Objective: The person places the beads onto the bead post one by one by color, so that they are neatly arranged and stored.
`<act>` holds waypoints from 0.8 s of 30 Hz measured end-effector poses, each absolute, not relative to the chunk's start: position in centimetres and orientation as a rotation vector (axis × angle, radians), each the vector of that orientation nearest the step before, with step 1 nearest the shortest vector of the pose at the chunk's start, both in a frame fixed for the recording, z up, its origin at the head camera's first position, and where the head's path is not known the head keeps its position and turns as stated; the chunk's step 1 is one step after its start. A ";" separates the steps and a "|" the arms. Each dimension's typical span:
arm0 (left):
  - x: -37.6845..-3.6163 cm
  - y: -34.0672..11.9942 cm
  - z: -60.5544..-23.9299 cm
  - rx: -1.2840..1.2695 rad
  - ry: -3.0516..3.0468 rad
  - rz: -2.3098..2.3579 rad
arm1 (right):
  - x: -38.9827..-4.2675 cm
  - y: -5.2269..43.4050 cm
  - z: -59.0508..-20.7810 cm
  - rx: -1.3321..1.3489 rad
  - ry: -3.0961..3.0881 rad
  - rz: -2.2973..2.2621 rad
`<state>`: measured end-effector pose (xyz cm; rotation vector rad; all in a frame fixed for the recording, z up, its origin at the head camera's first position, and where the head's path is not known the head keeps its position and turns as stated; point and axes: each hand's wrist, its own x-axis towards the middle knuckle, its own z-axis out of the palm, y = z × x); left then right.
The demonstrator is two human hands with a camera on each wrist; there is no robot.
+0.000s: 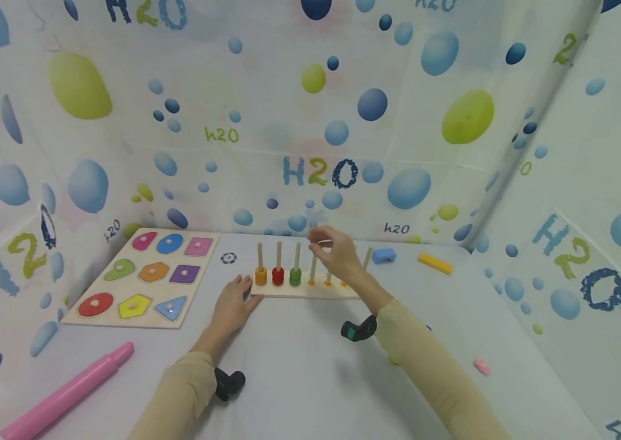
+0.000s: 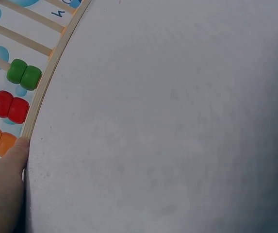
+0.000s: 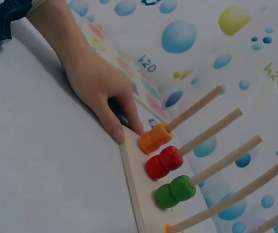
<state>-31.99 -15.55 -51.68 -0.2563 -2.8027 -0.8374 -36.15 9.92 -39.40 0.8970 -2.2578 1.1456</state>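
Observation:
A wooden peg board (image 1: pixel 294 292) with upright dowels lies in front of me. Orange beads (image 3: pixel 154 138), red beads (image 3: pixel 164 162) and green beads (image 3: pixel 175 191) sit in pairs at the bottoms of its three leftmost dowels. My left hand (image 1: pixel 231 305) grips the board's left end, thumb on the near edge and fingers behind. The left wrist view shows that thumb (image 2: pixel 20 153) beside the orange beads. My right hand (image 1: pixel 338 250) is raised around the top of the fourth dowel, fingers bent, thumb and fingertips apart. No bead shows between them; its forearm hides some right-hand dowels.
A shape puzzle board (image 1: pixel 148 272) with knobbed pieces lies to the left. Nearer me is a pink tube (image 1: pixel 68 391). On the right are a blue block (image 1: pixel 383 255), a yellow block (image 1: pixel 434 263) and a small pink piece (image 1: pixel 481 366). Patterned curtains enclose the table.

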 end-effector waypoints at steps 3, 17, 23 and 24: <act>-32.0 -15.7 -51.8 -0.265 -2.803 -0.832 | -35.4 11.2 -39.9 0.902 -2.272 1.165; -32.1 -15.7 -51.1 -0.257 -2.830 -0.838 | -28.6 20.2 -42.7 0.879 -2.543 1.300; -31.9 -15.5 -51.2 -0.257 -2.826 -0.839 | -26.1 24.4 -45.3 0.862 -2.696 1.252; -31.8 -15.5 -51.2 -0.254 -2.829 -0.841 | -25.8 25.2 -46.0 0.870 -2.704 1.240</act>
